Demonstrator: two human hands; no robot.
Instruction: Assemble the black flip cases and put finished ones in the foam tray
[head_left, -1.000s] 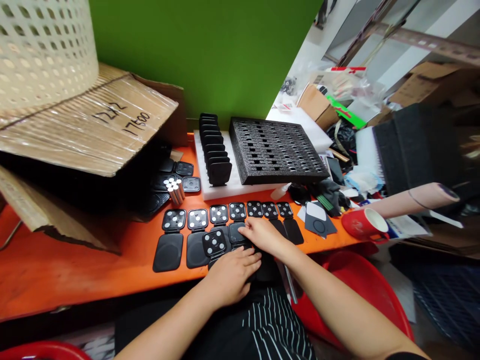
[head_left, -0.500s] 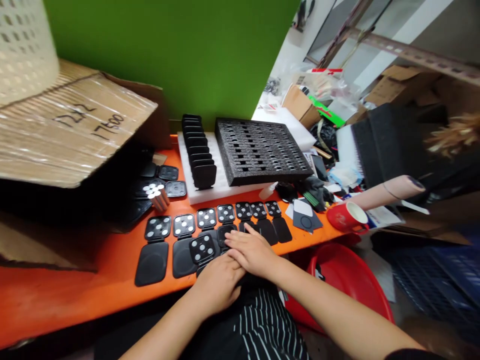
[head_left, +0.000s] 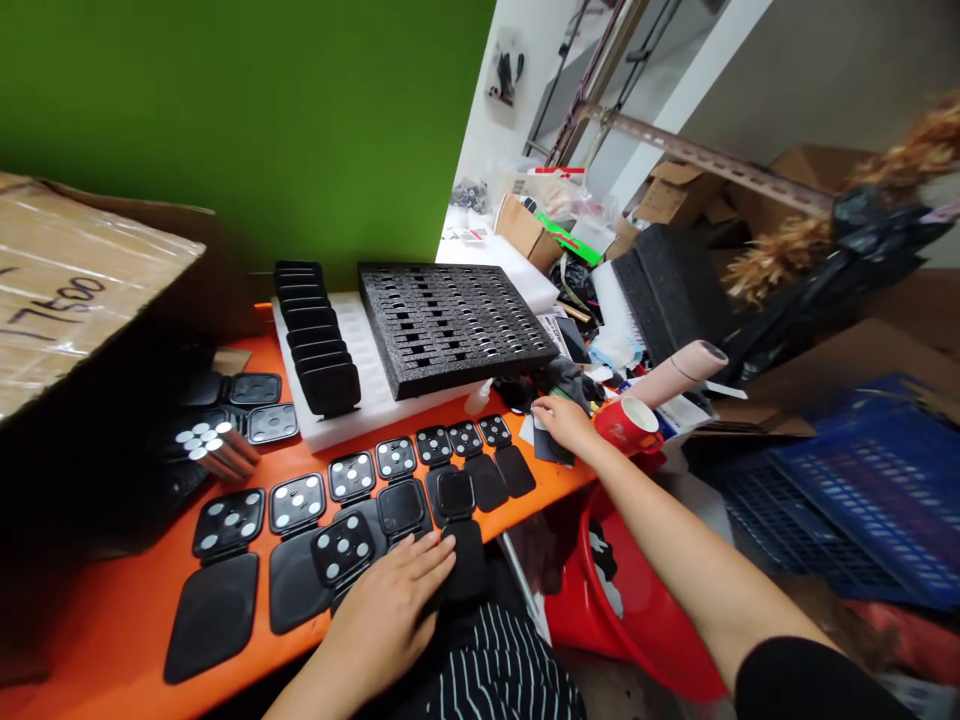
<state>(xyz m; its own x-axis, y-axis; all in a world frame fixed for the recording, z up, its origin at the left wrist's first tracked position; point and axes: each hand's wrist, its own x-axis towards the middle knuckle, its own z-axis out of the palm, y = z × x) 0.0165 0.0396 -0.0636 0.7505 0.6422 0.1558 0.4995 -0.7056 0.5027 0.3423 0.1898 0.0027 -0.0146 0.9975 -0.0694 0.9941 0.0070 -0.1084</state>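
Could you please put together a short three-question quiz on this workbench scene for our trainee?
1. Which of the person's hands is nearer the red cylindrical mug?
2. True or false: in the picture, the black slotted foam tray lies left of the mug.
3. The round discs on the square black hinged plates are: a) red; b) green; c) silvery white.

Key:
1. The right hand.
2. True.
3. c.

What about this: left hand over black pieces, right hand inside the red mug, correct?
Not quite: the head view shows the right hand at the dark card beside the red mug, not inside it. The left hand does lie over black pieces.
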